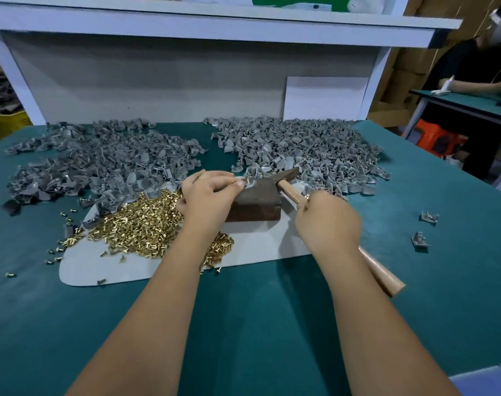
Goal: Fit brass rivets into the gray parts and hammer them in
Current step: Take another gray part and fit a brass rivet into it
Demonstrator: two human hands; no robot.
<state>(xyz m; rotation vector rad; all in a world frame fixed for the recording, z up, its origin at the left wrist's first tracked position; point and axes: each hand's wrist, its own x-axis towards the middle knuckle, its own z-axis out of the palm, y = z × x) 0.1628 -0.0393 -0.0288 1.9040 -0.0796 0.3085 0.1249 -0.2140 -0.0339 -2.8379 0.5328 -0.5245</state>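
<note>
Left hand (208, 192) pinches gray part (251, 182) on metal block (256, 202) (rivet barely visible); right hand (328, 218) clamped on hammer (289, 182).

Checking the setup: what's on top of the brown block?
On the brown block lies a gray part, pinched by the left hand; the hammer head sits by it. Fingers hide its left end.

Honestly can't make out any readable text here, no labels, brands or numbers on anything in the frame, top to bottom. Nothing legible as far as I can see.
</note>
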